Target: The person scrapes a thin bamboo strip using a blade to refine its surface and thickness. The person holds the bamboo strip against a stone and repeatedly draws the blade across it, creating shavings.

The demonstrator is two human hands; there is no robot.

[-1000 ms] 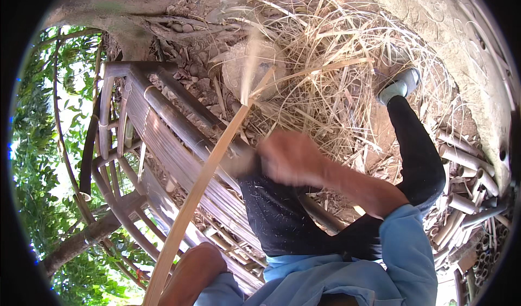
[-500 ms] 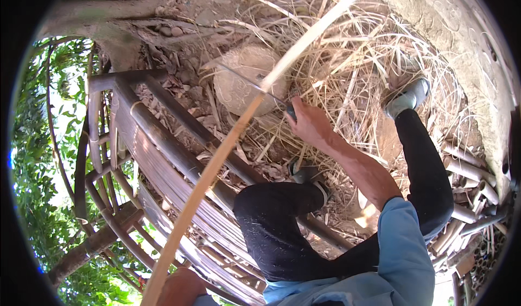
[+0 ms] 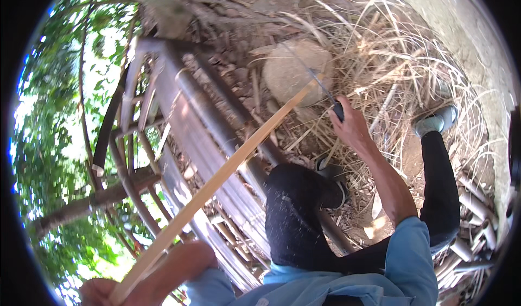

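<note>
A long pale bamboo strip slants across the view from lower left to upper right. My left hand, partly cut off by the lower left rim, is closed round its near end. In my right hand is the dark handle of a knife with a long, thin blade. The blade crosses the strip's far end, above a round, pale block on the ground; whether blade and strip touch, I cannot tell.
A bamboo bench stands to the left of my legs. Loose shavings cover the ground at the upper right, beside a pale wall. Cut bamboo pieces lie at the right. Tree trunk and leaves rise at the left.
My left hand has drawn the strip back toward the lower left. Its far end, which reached well past the blade, now lies at the blade. The view has shifted slightly.
</note>
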